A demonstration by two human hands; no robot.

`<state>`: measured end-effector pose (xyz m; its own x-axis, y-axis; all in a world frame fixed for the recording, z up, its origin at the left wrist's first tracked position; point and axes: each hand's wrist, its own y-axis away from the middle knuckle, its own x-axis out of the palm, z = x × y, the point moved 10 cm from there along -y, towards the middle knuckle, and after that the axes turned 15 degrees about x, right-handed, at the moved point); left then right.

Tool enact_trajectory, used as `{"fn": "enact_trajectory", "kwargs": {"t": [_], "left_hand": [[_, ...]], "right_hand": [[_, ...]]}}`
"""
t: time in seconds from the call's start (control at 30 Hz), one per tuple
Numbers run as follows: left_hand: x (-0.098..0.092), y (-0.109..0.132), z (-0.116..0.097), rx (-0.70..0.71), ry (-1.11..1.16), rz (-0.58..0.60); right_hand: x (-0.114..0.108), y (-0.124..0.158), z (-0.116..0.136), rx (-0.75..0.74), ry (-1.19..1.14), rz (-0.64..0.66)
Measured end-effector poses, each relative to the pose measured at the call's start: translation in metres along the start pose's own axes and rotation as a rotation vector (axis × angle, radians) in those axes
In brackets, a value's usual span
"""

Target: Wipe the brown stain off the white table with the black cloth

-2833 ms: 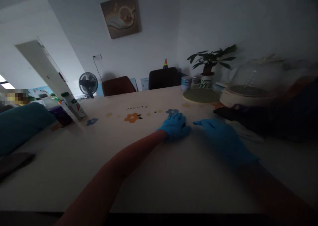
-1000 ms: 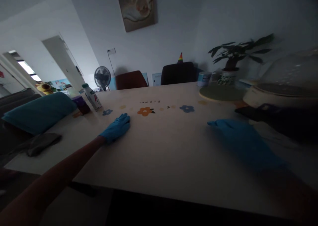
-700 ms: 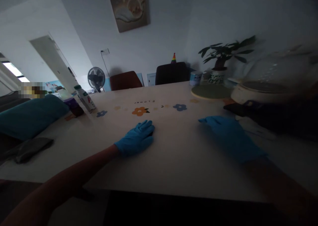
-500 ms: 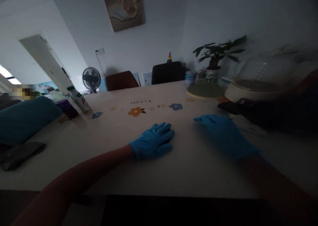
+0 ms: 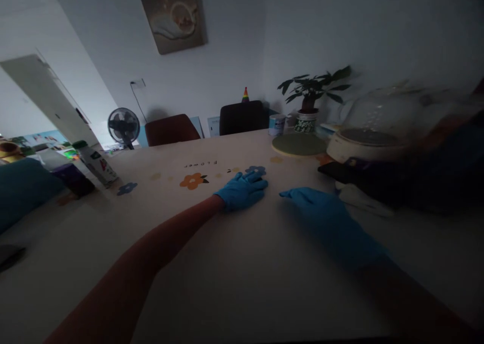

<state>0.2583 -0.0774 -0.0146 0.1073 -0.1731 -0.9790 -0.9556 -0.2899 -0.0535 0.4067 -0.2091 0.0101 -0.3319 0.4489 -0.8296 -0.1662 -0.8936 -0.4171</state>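
Observation:
My left hand point(image 5: 244, 190), in a blue glove, lies palm down on the white tablecloth point(image 5: 234, 263), its fingers stretched out beside a printed blue flower point(image 5: 255, 170). It holds nothing that I can see. To its right, my right hand point(image 5: 321, 213), gloved in blue too, is held over the cloth with the fingers drawn together and their tips pointing left. Whatever is in those fingers, if anything, is hidden, and the hand's lower side is blurred and dark. A pale crumpled thing point(image 5: 361, 199) lies just beyond its wrist.
A steamer-like pot point(image 5: 363, 145) with a clear lid stands at right, near a round green mat point(image 5: 298, 144), a potted plant point(image 5: 306, 120) and a can point(image 5: 277, 125). At left stand a white bottle point(image 5: 96, 165), a dark purple container point(image 5: 72, 179) and a teal cushion-like thing point(image 5: 30, 190).
My left hand has slid forward over the cloth to the blue flower. The right hand keeps its drawn-in shape and sits slightly further left in view. The camera's view has shifted.

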Motion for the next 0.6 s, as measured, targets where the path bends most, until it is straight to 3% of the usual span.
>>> {"fn": "enact_trajectory", "kwargs": {"t": [0.27,0.37,0.6], "left_hand": [[-0.013,-0.058,0.070,-0.133,-0.044,0.031],[-0.019,-0.075,0.094,-0.214,-0.027,0.039],[-0.036,-0.092,0.159,-0.381,0.008,-0.079]], "right_hand": [[0.034,0.000,-0.021,0.174,0.042,0.108],[0.033,0.006,-0.015,0.207,0.044,0.148],[0.019,0.026,0.004,0.123,-0.020,0.075]]}}
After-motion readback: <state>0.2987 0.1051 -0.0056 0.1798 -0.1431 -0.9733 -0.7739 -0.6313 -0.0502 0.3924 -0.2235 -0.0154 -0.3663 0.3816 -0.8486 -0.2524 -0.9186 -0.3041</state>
